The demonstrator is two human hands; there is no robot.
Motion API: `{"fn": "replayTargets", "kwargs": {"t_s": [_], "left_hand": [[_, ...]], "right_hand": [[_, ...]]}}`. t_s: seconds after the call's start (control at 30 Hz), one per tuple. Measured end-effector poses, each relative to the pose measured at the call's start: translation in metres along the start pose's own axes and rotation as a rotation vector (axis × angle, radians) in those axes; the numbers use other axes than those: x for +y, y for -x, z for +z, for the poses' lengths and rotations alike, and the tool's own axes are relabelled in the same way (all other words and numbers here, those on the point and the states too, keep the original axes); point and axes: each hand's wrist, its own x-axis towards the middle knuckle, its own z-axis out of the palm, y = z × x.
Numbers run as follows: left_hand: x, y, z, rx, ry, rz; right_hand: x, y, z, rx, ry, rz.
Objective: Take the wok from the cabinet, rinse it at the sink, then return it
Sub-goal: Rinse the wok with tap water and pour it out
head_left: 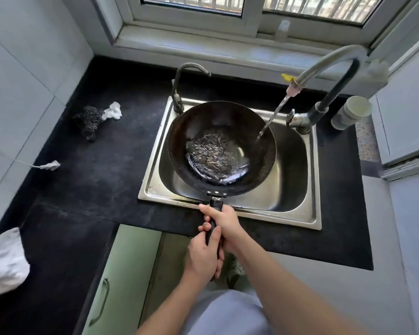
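Dark counter point(87, 165), steel sink point(293, 170) centre frame | wok point(221, 146) held over the basin, its frame-right wall under the tap stream point(275, 111) so water pools inside | right hand point(225, 221) higher, left hand point(201, 258) below it, both wrapped round the handle point(213, 227), likely steadying the added weight

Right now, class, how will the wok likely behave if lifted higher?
Probably front-heavy: the wok holds pooled water far from its handle, which the left hand and right hand both grip. The water would likely slosh if tilted.
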Motion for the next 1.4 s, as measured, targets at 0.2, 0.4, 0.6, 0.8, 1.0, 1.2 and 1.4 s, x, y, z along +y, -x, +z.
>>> {"fn": "replayTargets", "kwargs": {"t_s": [0.2,0.4,0.6,0.8,1.0,1.2,1.4], "left_hand": [[-0.005,0.016,0.006,0.006,-0.019,-0.002],[0.008,0.013,0.015,-0.064,-0.003,-0.021],[0.021,0.002,0.012,-0.051,0.022,-0.011],[0.025,0.003,-0.001,-0.022,0.045,0.001],[0.009,0.005,-0.006,-0.018,0.025,-0.011],[0.004,0.004,0.0,-0.066,-0.032,-0.019],[0.015,-0.006,0.01,-0.074,-0.026,-0.02]], "right_hand": [[0.018,0.009,-0.015,-0.016,0.005,0.007],[0.008,0.008,-0.029,-0.008,-0.033,-0.012],[-0.01,0.0,-0.02,-0.022,0.0,-0.024],[-0.014,-0.004,-0.005,-0.077,0.051,-0.008],[0.001,0.0,-0.003,-0.072,0.059,-0.008],[0.007,0.002,-0.015,-0.035,0.023,0.0],[-0.006,-0.006,-0.023,-0.026,0.025,-0.007]]}}
